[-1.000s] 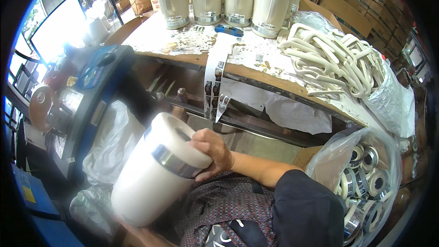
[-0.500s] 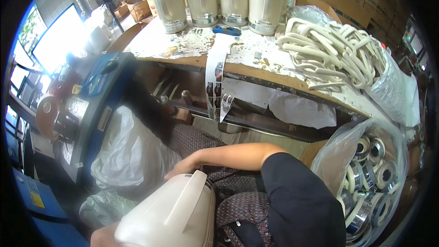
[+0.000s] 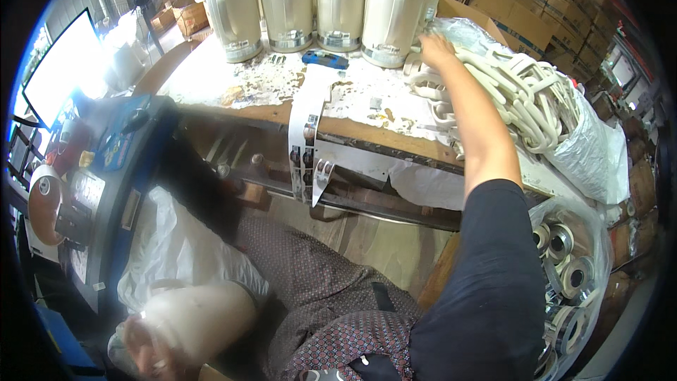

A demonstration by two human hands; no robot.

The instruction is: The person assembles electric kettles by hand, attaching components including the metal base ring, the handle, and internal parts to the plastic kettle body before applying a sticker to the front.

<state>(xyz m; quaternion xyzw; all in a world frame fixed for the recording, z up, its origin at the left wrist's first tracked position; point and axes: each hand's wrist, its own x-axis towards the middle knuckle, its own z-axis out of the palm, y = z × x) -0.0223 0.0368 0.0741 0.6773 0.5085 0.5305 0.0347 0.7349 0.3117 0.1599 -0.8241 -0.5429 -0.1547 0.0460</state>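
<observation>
My left hand (image 3: pixel 151 354) is at the lower left edge, blurred, gripping a cream kettle body (image 3: pixel 201 317) that lies low beside my lap. My right arm stretches up across the workbench (image 3: pixel 268 85). My right hand (image 3: pixel 437 49) lies on a heap of cream plastic handles (image 3: pixel 522 92) in a clear bag, just right of the nearest standing kettle (image 3: pixel 395 10). The fingers are curled among the handles; whether they grip one is unclear.
Several cream kettles (image 3: pixel 285 0) stand in a row at the back of the bench, with a blue tool (image 3: pixel 324 58) before them. A bag of metal rings (image 3: pixel 571 275) sits lower right, a machine with a blue panel (image 3: pixel 106 148) on the left, and cardboard boxes (image 3: pixel 536 21) behind.
My right hand let go of the kettle body and reached up to the handle pile. The kettle body dropped toward the lower left, now in my left hand.
</observation>
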